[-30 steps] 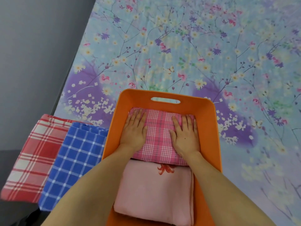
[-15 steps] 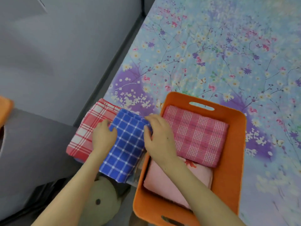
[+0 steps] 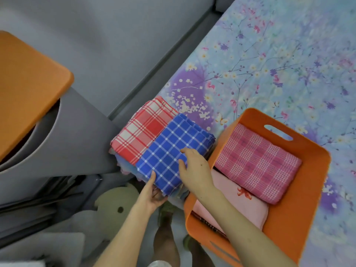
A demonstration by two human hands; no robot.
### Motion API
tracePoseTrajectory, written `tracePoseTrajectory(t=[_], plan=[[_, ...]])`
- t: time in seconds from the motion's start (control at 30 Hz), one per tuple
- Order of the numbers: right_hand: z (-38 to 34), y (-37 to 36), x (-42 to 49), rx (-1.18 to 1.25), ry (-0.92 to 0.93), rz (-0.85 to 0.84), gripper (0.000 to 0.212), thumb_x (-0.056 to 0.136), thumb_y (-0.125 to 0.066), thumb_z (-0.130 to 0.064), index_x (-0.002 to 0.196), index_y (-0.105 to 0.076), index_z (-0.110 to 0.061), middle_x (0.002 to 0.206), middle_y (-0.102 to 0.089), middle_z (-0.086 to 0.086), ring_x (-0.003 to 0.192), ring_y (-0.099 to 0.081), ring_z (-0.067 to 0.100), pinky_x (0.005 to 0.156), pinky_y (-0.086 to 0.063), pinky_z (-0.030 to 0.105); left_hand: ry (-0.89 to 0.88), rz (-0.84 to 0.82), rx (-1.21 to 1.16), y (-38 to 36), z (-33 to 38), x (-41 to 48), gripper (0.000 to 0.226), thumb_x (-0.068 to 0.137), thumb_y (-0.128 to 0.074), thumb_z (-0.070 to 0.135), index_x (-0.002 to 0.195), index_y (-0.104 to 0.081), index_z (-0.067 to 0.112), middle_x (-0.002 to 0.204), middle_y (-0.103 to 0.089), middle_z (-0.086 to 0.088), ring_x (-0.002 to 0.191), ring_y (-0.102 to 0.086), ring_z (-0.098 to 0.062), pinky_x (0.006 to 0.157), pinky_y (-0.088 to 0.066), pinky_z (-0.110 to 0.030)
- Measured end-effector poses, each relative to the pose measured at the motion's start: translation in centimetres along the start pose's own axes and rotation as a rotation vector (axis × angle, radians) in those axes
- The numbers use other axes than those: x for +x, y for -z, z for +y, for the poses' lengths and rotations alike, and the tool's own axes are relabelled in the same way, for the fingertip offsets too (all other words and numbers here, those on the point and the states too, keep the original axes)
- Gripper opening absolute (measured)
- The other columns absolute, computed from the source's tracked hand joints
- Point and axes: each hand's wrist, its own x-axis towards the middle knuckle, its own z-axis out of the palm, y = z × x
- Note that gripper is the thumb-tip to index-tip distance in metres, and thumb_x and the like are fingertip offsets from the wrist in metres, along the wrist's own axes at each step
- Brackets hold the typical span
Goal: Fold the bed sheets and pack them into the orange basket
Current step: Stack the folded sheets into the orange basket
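Beside orange basket [image 3: 302,205], left hand [image 3: 152,195], right hand [image 3: 196,168] grip blue sheet [image 3: 173,143].

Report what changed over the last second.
Both hands left the pink checked sheet in the orange basket and moved left to the blue checked sheet: the left hand grips its near edge, the right hand lies on top. It and the plain pink sheet stay in the basket; the red checked sheet stays put.

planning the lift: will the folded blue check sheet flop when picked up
Probably floppy: the blue check sheet is soft folded cloth, so unsupported edges may sag. Left hand under its near edge and right hand on top likely keep the folds together.
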Motion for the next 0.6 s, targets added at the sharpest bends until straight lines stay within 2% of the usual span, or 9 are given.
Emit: tracePoseTrajectory(t=[0.07, 0.13, 0.17, 0.23, 0.27, 0.3, 0.37, 0.5, 0.6], plan=[[-0.1, -0.1, -0.2, -0.027, 0.020, -0.006, 0.041, 0.100, -0.043, -0.020, 0.139, -0.041, -0.010, 0.141, -0.044, 0.004, 0.129, -0.043, 0.018, 0.104, -0.035, 0.027, -0.001, 0.003, -0.050, 0.3, -0.2, -0.2, 0.074, 0.072, -0.074, 0.046, 0.131, -0.048, 0.010, 0.089, -0.061, -0.007, 0.074, -0.058, -0.022, 0.062, -0.046, -0.035], [0.0, 0.2, -0.3, -0.035, 0.035, 0.002, 0.040, 0.100, -0.042, -0.019, 0.139, -0.042, -0.010, 0.142, -0.044, 0.005, 0.129, -0.043, 0.019, 0.104, -0.033, 0.027, -0.016, -0.011, -0.076, 0.1, -0.3, -0.2, 0.079, 0.061, -0.078, 0.046, 0.127, -0.052, 0.011, 0.087, -0.063, -0.006, 0.075, -0.059, -0.021, 0.067, -0.049, -0.033], [-0.1, 0.3, -0.5, -0.038, 0.044, 0.014, 0.039, 0.100, -0.043, -0.019, 0.138, -0.042, -0.010, 0.141, -0.046, 0.005, 0.128, -0.044, 0.019, 0.103, -0.034, 0.027, -0.030, -0.029, -0.098, 0.1, -0.5, -0.4, 0.074, 0.060, -0.078, 0.046, 0.121, -0.056, 0.012, 0.083, -0.065, -0.006, 0.074, -0.062, -0.020, 0.067, -0.051, -0.031], [-0.1, 0.8, -1.1, -0.037, 0.058, 0.045, 0.038, 0.099, -0.044, -0.019, 0.136, -0.045, -0.010, 0.136, -0.049, 0.005, 0.123, -0.048, 0.018, 0.100, -0.037, 0.027, -0.088, -0.078, -0.140, -0.3, -0.6, -1.0, 0.045, 0.072, -0.071, 0.042, 0.108, -0.059, 0.019, 0.065, -0.067, -0.004, 0.060, -0.066, -0.017, 0.056, -0.054, -0.026], [0.0, 1.0, -1.4, -0.028, 0.063, 0.059, 0.037, 0.099, -0.045, -0.019, 0.135, -0.047, -0.010, 0.134, -0.051, 0.005, 0.119, -0.051, 0.018, 0.098, -0.039, 0.027, -0.120, -0.094, -0.180, -0.7, -0.5, -1.2, 0.036, 0.080, -0.067, 0.037, 0.111, -0.056, 0.022, 0.067, -0.070, -0.006, 0.061, -0.069, -0.018, 0.057, -0.055, -0.028], [0.2, 1.2, -1.8, -0.017, 0.068, 0.072, 0.037, 0.098, -0.046, -0.019, 0.133, -0.048, -0.010, 0.131, -0.053, 0.004, 0.115, -0.053, 0.018, 0.095, -0.041, 0.026, -0.155, -0.099, -0.222, -1.2, -0.3, -1.3, 0.035, 0.084, -0.065, 0.033, 0.116, -0.056, 0.020, 0.081, -0.073, -0.010, 0.073, -0.071, -0.022, 0.065, -0.057, -0.035], [0.8, 1.8, -2.9, -0.009, 0.081, 0.106, 0.035, 0.097, -0.047, -0.020, 0.130, -0.051, -0.010, 0.124, -0.057, 0.004, 0.109, -0.055, 0.017, 0.089, -0.041, 0.023, -0.223, -0.090, -0.275, -2.2, 0.4, -1.6, 0.051, 0.086, -0.066, 0.028, 0.131, -0.048, 0.012, 0.112, -0.067, -0.013, 0.098, -0.066, -0.030, 0.077, -0.055, -0.047], [2.5, 3.5, -5.1, 0.016, 0.094, 0.200, 0.026, 0.096, -0.050, -0.018, 0.120, -0.058, -0.014, 0.113, -0.060, -0.002, 0.097, -0.051, 0.006, 0.081, -0.034, 0.014, -0.376, 0.038, -0.244, -4.9, 2.4, -3.6, 0.045, 0.079, -0.074, 0.011, 0.117, -0.051, 0.011, 0.108, -0.066, -0.010, 0.092, -0.066, -0.028, 0.079, -0.055, -0.048], [4.0, 5.4, -7.0, 0.042, 0.057, 0.285, 0.026, 0.094, -0.052, -0.016, 0.118, -0.061, -0.014, 0.114, -0.062, -0.003, 0.104, -0.055, 0.010, 0.085, -0.037, 0.017, -0.632, 0.028, -0.043, -7.9, 4.1, -6.9, 0.047, 0.077, -0.073, 0.006, 0.118, -0.050, 0.012, 0.108, -0.065, -0.007, 0.088, -0.068, -0.021, 0.071, -0.056, -0.037]])
